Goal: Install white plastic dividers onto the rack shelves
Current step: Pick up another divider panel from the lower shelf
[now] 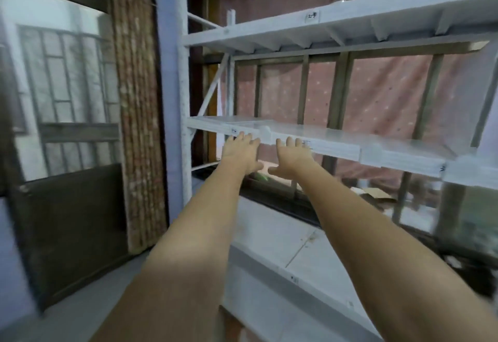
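Note:
A white metal rack stands before me with a top shelf (336,27), a middle shelf (336,143) and a low shelf (283,236). A white plastic divider (265,132) sits on the middle shelf near its left end, its rounded front tab at the shelf's edge. My left hand (241,153) and my right hand (292,157) reach out with fingers spread against the front edge of that shelf, one on each side of the divider's tab. Neither hand holds anything. The picture is blurred.
The rack's white upright post (184,99) is at the left, beside a brick pillar (134,99) and a dark door (72,223). A barred window with a pink curtain (382,93) lies behind the rack. Cardboard (373,193) lies beyond it.

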### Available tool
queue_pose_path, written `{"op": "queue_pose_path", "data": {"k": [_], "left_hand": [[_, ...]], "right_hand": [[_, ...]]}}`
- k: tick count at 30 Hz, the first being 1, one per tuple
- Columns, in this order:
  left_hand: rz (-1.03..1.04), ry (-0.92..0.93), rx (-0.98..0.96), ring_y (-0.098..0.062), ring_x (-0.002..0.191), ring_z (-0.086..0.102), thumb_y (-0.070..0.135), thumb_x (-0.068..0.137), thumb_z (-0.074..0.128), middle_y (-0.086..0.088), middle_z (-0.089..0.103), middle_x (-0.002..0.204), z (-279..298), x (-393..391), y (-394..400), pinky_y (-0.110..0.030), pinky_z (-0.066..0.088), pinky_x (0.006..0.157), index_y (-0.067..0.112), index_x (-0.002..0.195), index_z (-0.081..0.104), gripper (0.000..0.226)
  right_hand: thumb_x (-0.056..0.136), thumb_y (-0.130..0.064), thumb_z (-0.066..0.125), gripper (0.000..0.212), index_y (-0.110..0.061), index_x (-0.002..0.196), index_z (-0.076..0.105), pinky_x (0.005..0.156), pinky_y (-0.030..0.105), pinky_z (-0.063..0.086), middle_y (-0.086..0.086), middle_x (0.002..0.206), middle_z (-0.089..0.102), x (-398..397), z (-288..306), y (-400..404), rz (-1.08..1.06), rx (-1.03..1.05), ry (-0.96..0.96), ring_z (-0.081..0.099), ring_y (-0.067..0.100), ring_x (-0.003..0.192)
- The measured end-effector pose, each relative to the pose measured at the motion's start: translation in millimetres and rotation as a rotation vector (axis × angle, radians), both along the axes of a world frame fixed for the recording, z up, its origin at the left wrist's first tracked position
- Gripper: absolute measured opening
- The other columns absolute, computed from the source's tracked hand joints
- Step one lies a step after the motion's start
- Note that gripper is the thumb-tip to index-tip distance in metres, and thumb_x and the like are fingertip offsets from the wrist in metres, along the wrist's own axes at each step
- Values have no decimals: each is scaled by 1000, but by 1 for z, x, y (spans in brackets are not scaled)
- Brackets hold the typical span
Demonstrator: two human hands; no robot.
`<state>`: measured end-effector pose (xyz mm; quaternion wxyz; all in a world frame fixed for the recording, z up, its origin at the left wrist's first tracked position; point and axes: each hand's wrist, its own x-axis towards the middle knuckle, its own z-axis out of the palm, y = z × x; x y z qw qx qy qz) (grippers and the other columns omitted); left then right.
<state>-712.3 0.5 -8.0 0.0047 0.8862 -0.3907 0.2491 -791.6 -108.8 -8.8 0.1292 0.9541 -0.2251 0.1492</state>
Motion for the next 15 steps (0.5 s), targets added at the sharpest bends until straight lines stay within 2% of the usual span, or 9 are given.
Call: {"op": "queue_pose_path", "data": {"k": [5, 9, 15], "left_hand": [[182, -11, 34, -24, 145, 14, 55, 91, 47, -8, 21, 156, -9, 47, 74, -40, 19, 114, 15, 150, 25, 75], [283, -6, 65, -25, 143, 19, 56, 92, 45, -9, 26, 154, -14, 84, 117, -40, 21, 113, 16, 151, 24, 74], [356, -11, 87, -24, 145, 13, 55, 92, 44, -8, 19, 157, -11, 146, 163, -42, 15, 117, 18, 152, 19, 75]], "right_hand": [[89, -55, 52, 89, -11, 153, 10, 116, 50, 18, 20, 157, 12, 68, -13, 60, 170, 42, 35, 13, 40, 143], [89, -52, 54, 88, -9, 152, 11, 113, 46, 22, 21, 155, 15, 113, -14, 101, 271, 37, 38, 17, 39, 142], [89, -53, 53, 83, -10, 151, 18, 110, 45, 26, 21, 151, 24, 183, -7, 143, 311, 19, 19, 24, 39, 138]]}}
